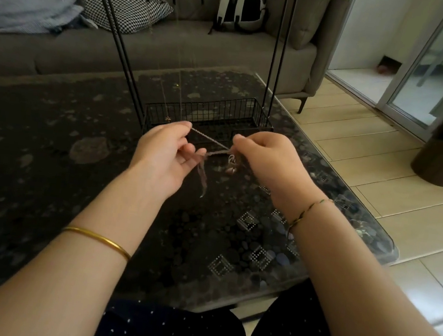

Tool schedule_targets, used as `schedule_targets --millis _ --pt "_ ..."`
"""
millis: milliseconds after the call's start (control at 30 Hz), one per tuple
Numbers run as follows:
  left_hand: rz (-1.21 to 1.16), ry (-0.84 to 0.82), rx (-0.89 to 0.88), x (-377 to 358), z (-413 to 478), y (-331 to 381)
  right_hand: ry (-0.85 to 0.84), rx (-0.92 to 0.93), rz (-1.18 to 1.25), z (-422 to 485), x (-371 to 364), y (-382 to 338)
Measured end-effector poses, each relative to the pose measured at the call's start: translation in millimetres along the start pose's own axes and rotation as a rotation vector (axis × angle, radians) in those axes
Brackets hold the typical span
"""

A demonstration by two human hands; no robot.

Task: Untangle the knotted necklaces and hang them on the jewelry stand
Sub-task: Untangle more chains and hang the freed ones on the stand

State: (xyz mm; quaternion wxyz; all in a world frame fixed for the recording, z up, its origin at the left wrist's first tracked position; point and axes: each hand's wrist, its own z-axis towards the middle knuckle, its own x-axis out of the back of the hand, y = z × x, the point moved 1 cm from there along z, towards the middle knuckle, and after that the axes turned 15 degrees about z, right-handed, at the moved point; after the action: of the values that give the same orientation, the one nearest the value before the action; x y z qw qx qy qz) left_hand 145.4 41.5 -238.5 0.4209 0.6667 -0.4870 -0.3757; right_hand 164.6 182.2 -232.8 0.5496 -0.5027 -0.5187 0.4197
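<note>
Over dark table (46,174), left hand (164,158), right hand (267,159) level, fingers (183,125) pinching necklace (208,138).

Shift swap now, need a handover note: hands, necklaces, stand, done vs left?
Hands: left hand pinches a silver chain pulled taut across to the right hand, which pinches it by the knot.
Both hold it above the table, in front of the jewelry stand.
Done: a thin gold necklace seems already hung.
Left: loosen the knot, hang the rest.
</note>
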Motion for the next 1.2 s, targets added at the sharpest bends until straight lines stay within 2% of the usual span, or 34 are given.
schedule_targets --millis 67,167,267,500,633,733,800,967,1067,1200 --pt "0.116 0.015 -0.038 2.5 0.3 -1.0 0.053 -0.039 0.085 2.2 0.8 1.0" --pt "0.522 0.087 -0.189 4.3 1.5 -2.3 0.089 -0.028 0.225 3.7 -2.2 3.2" --pt "0.733 0.058 -0.274 0.4 1.6 -2.9 0.130 -0.013 0.336 2.6 -3.1 1.2" --pt "1.206 0.041 -0.434 6.0 5.3 -12.2 0.226 -0.092 0.889 2.1 10.8 -6.7" --pt "1.410 0.053 -0.437 8.8 8.1 -14.3 0.292 -0.068 0.842 1.4 14.4 -5.1" --pt "1.459 0.113 -0.491 6.4 7.0 -12.0 0.322 -0.018 0.721 -0.6 11.6 -4.5" --pt "1.436 0.096 -0.503 3.5 5.4 -10.6 0.354 0.032 0.662 0.1 11.0 -3.9" --pt "1.081 -0.128 -0.275 0.2 -4.1 -3.5 0.316 0.097 0.616 1.4 13.6 -5.4" --pt "1.035 -0.207 -0.268 3.6 -7.7 -3.3 0.302 0.084 0.569 0.3 15.1 -3.5" --pt "0.933 -0.121 -0.287 0.8 -10.3 -2.8 0.180 0.047 0.341 -2.8 15.8 -3.4"
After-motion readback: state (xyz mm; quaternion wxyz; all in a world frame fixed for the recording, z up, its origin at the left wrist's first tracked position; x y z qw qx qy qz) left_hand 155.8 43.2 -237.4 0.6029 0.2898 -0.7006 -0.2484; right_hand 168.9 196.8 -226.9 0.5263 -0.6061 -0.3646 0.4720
